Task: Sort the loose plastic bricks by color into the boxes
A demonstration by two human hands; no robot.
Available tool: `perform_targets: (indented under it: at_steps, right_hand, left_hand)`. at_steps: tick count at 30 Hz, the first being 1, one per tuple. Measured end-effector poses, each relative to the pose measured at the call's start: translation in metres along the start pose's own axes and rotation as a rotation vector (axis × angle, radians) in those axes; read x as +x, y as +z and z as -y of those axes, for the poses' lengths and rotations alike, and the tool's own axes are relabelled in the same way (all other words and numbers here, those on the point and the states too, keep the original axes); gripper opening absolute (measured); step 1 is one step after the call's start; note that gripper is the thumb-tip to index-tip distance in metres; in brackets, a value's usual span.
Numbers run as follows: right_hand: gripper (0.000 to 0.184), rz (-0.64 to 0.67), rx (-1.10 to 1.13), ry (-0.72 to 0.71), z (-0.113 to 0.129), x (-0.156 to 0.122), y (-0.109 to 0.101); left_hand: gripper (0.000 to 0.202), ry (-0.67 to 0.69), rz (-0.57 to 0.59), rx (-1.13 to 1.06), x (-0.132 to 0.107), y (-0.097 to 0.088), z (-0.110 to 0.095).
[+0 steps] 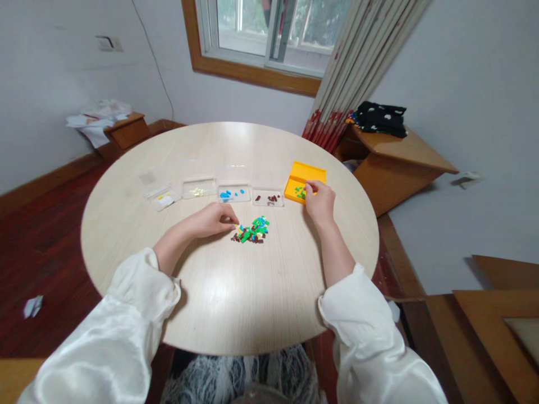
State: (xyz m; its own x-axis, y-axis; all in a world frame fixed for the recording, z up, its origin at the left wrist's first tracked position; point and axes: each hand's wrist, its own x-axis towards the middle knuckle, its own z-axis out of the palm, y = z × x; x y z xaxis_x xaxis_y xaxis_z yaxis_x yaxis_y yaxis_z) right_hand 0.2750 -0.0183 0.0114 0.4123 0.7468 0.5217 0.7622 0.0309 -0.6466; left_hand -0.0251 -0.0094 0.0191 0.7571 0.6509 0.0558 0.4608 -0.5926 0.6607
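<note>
A small heap of mixed toy building bricks (pixel 254 230), green, brown, blue and pale yellow, lies on the round table. My left hand (pixel 214 220) rests at the heap's left edge, its fingers closed near a pale yellow brick; whether they grip it is too small to tell. Over the front right of an open yellow box (pixel 309 170), my right hand (pixel 320 202) is in a pinch, with what it holds hidden. Green bricks (pixel 300 193) lie in that box beside its fingertips. Left of the box stands a clear tray (pixel 275 203) with brown bricks.
Further left are clear trays with blue bricks (pixel 226 195), pale yellow bricks (pixel 196 192) and, in the leftmost tray (pixel 159 205), a few yellow and white pieces. Transparent lids lie behind them. The round wooden table (pixel 227 297) reaches close to my lap. A curtain (pixel 357 50) hangs beyond it.
</note>
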Motion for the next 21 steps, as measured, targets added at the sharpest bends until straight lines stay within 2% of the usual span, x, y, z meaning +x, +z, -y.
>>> perform_targets:
  at_steps: [4,7,14,18,21]
  right_hand:
    - [0.026,0.012,0.069,-0.031,0.010,-0.005,0.003]
    - [0.024,0.077,0.154,-0.087,0.025,-0.014,0.009]
    - [0.009,0.507,0.323,-0.417,0.069,-0.051,0.019]
    - [0.009,0.661,0.355,-0.516,0.082,-0.067,0.024]
    - [0.009,0.734,0.324,-0.560,0.087,-0.074,0.026]
  left_hand:
    - [0.017,-0.014,-0.002,0.005,0.001,0.002,0.001]
    - [0.015,-0.018,-0.011,-0.001,0.001,0.002,0.000]
    - [0.015,-0.041,-0.026,-0.018,0.001,0.004,-0.001]
    - [0.015,-0.069,-0.070,-0.007,0.000,0.002,-0.003]
    - [0.015,-0.124,-0.151,0.060,-0.005,-0.012,-0.003]
